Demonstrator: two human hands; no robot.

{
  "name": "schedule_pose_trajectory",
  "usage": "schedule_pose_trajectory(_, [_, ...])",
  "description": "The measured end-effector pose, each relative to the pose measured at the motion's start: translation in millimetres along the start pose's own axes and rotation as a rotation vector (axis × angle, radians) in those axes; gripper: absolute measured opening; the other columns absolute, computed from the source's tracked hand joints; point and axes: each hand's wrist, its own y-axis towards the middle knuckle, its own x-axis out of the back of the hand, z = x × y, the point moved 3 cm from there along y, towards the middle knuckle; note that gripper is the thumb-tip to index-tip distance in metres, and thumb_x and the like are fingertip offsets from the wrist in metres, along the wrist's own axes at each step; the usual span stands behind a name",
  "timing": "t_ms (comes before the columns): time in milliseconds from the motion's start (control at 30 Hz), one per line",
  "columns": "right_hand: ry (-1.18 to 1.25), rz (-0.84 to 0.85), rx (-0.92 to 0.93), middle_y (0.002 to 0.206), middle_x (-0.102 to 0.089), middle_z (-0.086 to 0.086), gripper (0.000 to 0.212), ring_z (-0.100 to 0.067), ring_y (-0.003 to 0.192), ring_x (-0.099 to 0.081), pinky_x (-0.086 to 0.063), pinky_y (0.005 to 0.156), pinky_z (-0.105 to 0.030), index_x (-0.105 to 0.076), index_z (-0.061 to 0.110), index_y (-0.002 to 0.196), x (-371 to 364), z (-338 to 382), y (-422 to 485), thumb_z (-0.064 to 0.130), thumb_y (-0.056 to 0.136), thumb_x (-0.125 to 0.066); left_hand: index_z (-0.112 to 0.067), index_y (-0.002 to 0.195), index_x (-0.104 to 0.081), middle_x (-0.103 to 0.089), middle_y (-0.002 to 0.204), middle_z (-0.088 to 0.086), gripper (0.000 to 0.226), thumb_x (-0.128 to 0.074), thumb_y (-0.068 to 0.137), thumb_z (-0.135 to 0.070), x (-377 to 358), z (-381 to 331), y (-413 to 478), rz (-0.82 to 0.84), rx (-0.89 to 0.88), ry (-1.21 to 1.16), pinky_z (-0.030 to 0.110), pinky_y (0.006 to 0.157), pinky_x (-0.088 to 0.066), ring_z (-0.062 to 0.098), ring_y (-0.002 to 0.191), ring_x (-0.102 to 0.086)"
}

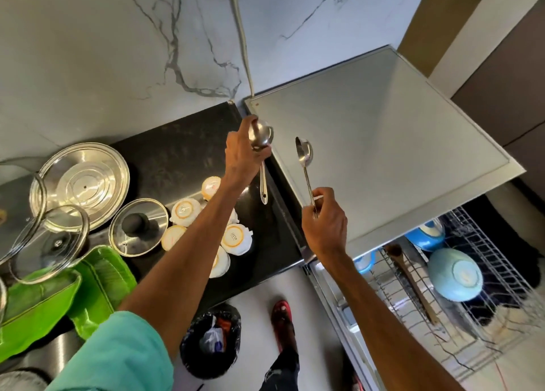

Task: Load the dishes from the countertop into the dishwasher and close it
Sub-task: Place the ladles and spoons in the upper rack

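My left hand (241, 154) grips a steel ladle (262, 137) by its bowl end, handle hanging down over the black countertop (177, 154). My right hand (324, 225) pinches the handle of a second steel spoon (304, 151), bowl up, over the dishwasher's grey top (383, 143). The dishwasher's wire rack (483, 325) is pulled out at the lower right. It holds a light blue bowl (455, 274), a wooden spoon (411, 281) and a blue dish (424, 234). Several white upturned cups (236, 237) sit on the countertop under my left forearm.
A steel lid (85, 181), two glass lids (138, 227) (47, 243) and green leaf-shaped trays (100, 284) lie on the counter at the left. A black-lined waste bin (211, 340) stands on the floor below. My foot in a red sandal (283, 323) is beside it.
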Motion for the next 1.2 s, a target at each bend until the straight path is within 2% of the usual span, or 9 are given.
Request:
schedule_pose_trajectory(100, [0.08, -0.072, -0.001, 0.092, -0.066, 0.001, 0.027, -0.015, 0.078, -0.063, -0.056, 0.076, -0.029, -0.055, 0.018, 0.114, 36, -10, -3, 0.011, 0.089, -0.062, -0.023, 0.138, -0.052, -0.073, 0.11, 0.002, 0.07, -0.085, 0.076, -0.024, -11, -42, -34, -0.008, -0.107, -0.054, 0.01, 0.082, -0.049, 0.012, 0.091, -0.069])
schedule_pose_trajectory(300, [0.104, -0.162, -0.029, 0.094, -0.066, -0.001, 0.029, -0.014, 0.076, -0.062, -0.052, 0.071, -0.028, -0.058, 0.009, 0.114, 114, -61, -20, 0.001, 0.086, -0.058, -0.025, 0.144, -0.048, -0.07, 0.116, 0.005, 0.081, -0.087, 0.074, -0.031, -85, -111, -125, 0.144, -0.208, -0.099, 0.026, 0.088, -0.052, 0.015, 0.098, -0.066])
schedule_pose_trajectory(433, [0.067, -0.202, -0.074, 0.088, -0.071, -0.004, 0.02, -0.016, 0.075, -0.065, -0.051, 0.073, -0.027, -0.062, 0.011, 0.116, 158, -121, -41, 0.018, 0.098, -0.058, -0.022, 0.142, -0.052, -0.069, 0.109, 0.009, 0.08, -0.087, 0.07, -0.029, -140, -144, -182, 0.257, -0.215, -0.132, 0.006, 0.079, -0.037, 0.019, 0.09, -0.063])
schedule_pose_trajectory(567, [0.015, -0.171, -0.101, 0.088, -0.071, -0.003, 0.022, -0.017, 0.076, -0.064, -0.056, 0.073, -0.037, -0.068, 0.009, 0.108, 199, -185, -62, 0.026, 0.104, -0.055, -0.026, 0.142, -0.05, -0.068, 0.11, 0.005, 0.081, -0.083, 0.07, -0.041, -191, -175, -234, 0.336, -0.205, -0.108, 0.02, 0.082, -0.041, 0.021, 0.095, -0.062])
schedule_pose_trajectory(733, [-0.016, -0.183, -0.115, 0.081, -0.071, -0.012, 0.026, -0.03, 0.07, -0.066, -0.057, 0.062, -0.043, -0.069, 0.003, 0.095, 244, -273, -96, 0.027, 0.101, -0.059, -0.023, 0.145, -0.05, -0.067, 0.116, 0.007, 0.083, -0.085, 0.07, -0.03, -258, -196, -298, 0.447, -0.181, -0.126, 0.014, 0.086, -0.045, 0.015, 0.098, -0.061])
schedule_pose_trajectory(833, [-0.051, -0.124, -0.167, 0.07, -0.064, -0.008, 0.039, -0.029, 0.06, -0.061, -0.053, 0.053, -0.044, -0.065, 0.008, 0.081, 255, -347, -120, 0.04, 0.099, -0.053, -0.013, 0.142, -0.054, -0.07, 0.109, 0.011, 0.08, -0.088, 0.07, -0.019, -297, -194, -335, 0.536, -0.094, -0.137, -0.004, 0.075, -0.039, -0.008, 0.077, -0.058])
schedule_pose_trajectory(967, [-0.093, -0.051, -0.198, 0.068, -0.065, -0.005, 0.042, -0.021, 0.056, -0.056, -0.05, 0.053, -0.034, -0.071, 0.008, 0.083, 247, -434, -137, 0.042, 0.097, -0.052, -0.001, 0.14, -0.052, -0.069, 0.109, 0.007, 0.077, -0.087, 0.071, -0.003, -341, -169, -369, 0.606, 0.018, -0.19, -0.006, 0.067, -0.04, -0.031, 0.071, -0.052])
schedule_pose_trajectory(1033, [-0.124, -0.002, -0.195, 0.072, -0.07, -0.007, 0.039, -0.018, 0.057, -0.06, -0.05, 0.055, -0.027, -0.073, 0.008, 0.086, 236, -463, -133, 0.041, 0.097, -0.057, -0.002, 0.142, -0.051, -0.069, 0.109, 0.003, 0.079, -0.086, 0.071, -0.001, -361, -150, -376, 0.608, 0.066, -0.213, 0.0, 0.069, -0.048, -0.025, 0.074, -0.059])
schedule_pose_trajectory(1200, [-0.164, 0.042, -0.18, 0.084, -0.074, -0.01, 0.019, -0.027, 0.068, -0.069, -0.059, 0.061, -0.041, -0.074, 0.01, 0.091, 202, -519, -109, 0.028, 0.094, -0.07, -0.014, 0.144, -0.051, -0.071, 0.113, 0.009, 0.08, -0.086, 0.073, -0.011, -401, -107, -379, 0.603, 0.163, -0.208, 0.019, 0.067, -0.061, 0.001, 0.077, -0.072])
